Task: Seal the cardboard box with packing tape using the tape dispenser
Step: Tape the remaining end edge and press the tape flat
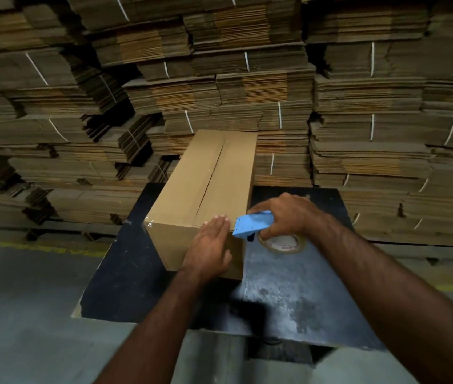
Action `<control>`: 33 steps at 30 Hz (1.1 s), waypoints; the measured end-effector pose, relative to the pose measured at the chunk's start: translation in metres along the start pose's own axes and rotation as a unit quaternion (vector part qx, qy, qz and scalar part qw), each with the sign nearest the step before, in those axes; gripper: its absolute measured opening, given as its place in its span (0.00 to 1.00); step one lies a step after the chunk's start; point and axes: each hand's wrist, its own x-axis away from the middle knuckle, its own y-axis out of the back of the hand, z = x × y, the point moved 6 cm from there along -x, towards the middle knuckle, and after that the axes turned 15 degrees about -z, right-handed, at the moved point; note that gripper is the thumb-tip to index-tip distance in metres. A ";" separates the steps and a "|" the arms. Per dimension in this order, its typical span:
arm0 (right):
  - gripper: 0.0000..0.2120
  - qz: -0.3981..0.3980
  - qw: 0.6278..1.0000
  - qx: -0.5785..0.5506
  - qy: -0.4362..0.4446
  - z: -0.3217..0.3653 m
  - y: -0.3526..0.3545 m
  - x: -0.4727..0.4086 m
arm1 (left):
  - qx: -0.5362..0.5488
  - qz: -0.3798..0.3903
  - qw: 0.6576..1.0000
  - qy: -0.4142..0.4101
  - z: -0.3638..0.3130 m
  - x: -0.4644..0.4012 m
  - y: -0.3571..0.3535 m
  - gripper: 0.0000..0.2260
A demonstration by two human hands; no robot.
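The cardboard box [206, 195] lies long-ways, running straight away from the left hand [208, 245], its centre seam already glossy with clear tape. That hand rests flat on the near end face, fingers straight and together, tips at the top edge. Just to its right, the right hand [286, 214] is wrapped around the blue plastic tape dispenser [251, 224], its nose pointing left at the box's near right corner, the tape roll [282, 242] hanging below the palm. The scuffed black table [302, 295] lies bare beneath the right wrist. Beyond both hands rise bundled flat cardboard stacks [358, 106].
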 end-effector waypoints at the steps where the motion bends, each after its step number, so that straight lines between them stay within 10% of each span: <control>1: 0.33 -0.004 1.000 -0.006 0.000 -0.001 -0.002 0.001 | 0.004 -0.007 1.000 0.004 0.000 0.001 -0.003 0.37; 33: 0.36 -0.046 0.997 -0.024 -0.057 -0.067 -0.065 0.074 | -0.003 0.004 0.997 -0.080 -0.026 -0.001 -0.008 0.37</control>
